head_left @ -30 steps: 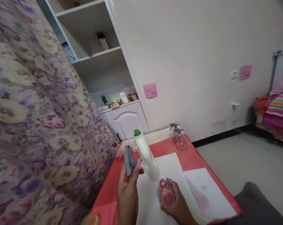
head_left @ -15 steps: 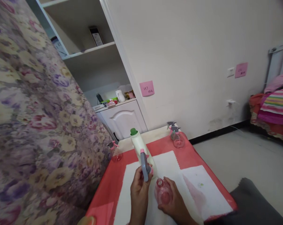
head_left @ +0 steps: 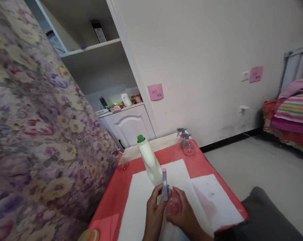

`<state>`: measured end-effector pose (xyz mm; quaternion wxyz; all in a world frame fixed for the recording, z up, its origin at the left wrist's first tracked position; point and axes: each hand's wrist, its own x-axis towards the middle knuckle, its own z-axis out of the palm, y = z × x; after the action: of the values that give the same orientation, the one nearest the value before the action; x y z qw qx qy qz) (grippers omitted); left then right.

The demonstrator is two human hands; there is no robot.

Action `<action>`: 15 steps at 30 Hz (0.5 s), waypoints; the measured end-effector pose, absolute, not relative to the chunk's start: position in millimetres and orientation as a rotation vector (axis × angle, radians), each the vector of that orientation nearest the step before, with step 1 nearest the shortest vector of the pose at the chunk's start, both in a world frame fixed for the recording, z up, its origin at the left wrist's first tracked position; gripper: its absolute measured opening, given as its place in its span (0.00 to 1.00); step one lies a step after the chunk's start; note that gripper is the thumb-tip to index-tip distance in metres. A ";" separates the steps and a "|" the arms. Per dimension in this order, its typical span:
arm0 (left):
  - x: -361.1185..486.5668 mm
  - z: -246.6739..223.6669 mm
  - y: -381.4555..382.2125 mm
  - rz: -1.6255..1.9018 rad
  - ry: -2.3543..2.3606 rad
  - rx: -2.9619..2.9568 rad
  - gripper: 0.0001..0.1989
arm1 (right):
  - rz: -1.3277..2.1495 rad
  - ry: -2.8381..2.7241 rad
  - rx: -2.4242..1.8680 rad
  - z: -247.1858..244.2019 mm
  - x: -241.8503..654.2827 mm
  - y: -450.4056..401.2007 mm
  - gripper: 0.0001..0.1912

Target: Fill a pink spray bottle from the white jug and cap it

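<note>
My left hand (head_left: 155,204) grips the grey and pink spray head (head_left: 165,184) between thumb and fingers, right at the neck of the pink see-through bottle (head_left: 173,205). Around that bottle's right side my right hand (head_left: 185,211) is wrapped. Whether the spray head is seated on the neck, I cannot tell, since my left fingers cover the join. Just beyond my hands a pale green jug-like bottle (head_left: 149,160) with a green stopper-like top stands on the white cloth (head_left: 133,194).
Spray bottles (head_left: 189,149) stand at the table's far right, and another spray bottle (head_left: 121,162) at the far left. A damp pink stain marks the white paper (head_left: 216,201) on the right. A floral curtain (head_left: 53,134) hangs close to the red table's left (head_left: 108,201).
My left hand has brought the spray head rightward and down, from beside the pink bottle onto its neck. My right hand still holds the bottle. The view has shifted slightly.
</note>
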<state>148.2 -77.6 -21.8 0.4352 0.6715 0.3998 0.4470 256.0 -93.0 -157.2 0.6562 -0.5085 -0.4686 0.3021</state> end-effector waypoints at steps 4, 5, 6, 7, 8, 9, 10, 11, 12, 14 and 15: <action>146.8 -26.9 -75.8 1.073 1.009 1.686 0.14 | 0.686 -1.065 -1.121 -159.6 255.2 -91.9 0.49; 146.5 -27.9 -75.2 1.069 1.006 1.690 0.14 | 0.687 -1.060 -1.119 -159.8 255.0 -91.7 0.49; 146.2 -28.9 -74.6 1.066 1.002 1.691 0.14 | 0.690 -1.055 -1.119 -159.7 254.9 -91.6 0.49; 146.0 -29.8 -73.9 1.065 0.999 1.687 0.15 | 0.695 -1.052 -1.119 -159.3 254.9 -91.7 0.49; 145.9 -30.7 -73.2 1.067 0.998 1.676 0.15 | 0.701 -1.050 -1.119 -158.8 255.1 -92.0 0.49; 145.8 -31.4 -72.6 1.068 0.997 1.664 0.15 | 0.707 -1.048 -1.118 -158.1 255.3 -92.3 0.49; 145.9 -32.0 -72.1 1.070 0.998 1.652 0.16 | 0.714 -1.048 -1.115 -157.5 255.6 -92.7 0.49; 146.1 -32.5 -71.6 1.069 0.999 1.641 0.16 | 0.720 -1.047 -1.112 -156.9 255.9 -93.0 0.49; 146.6 -32.9 -71.3 1.065 1.000 1.632 0.16 | 0.727 -1.045 -1.107 -156.5 256.1 -93.4 0.49; 148.1 -33.5 -71.1 1.055 0.996 1.624 0.17 | 0.736 -1.037 -1.102 -156.0 256.5 -93.8 0.50; 149.0 -33.9 -71.2 1.055 0.993 1.621 0.17 | 0.739 -1.033 -1.100 -155.8 256.7 -94.0 0.50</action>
<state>149.0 -71.2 -33.9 0.4652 0.6601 0.4043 0.4295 256.7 -94.0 -155.8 0.6673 -0.4875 -0.4579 0.3276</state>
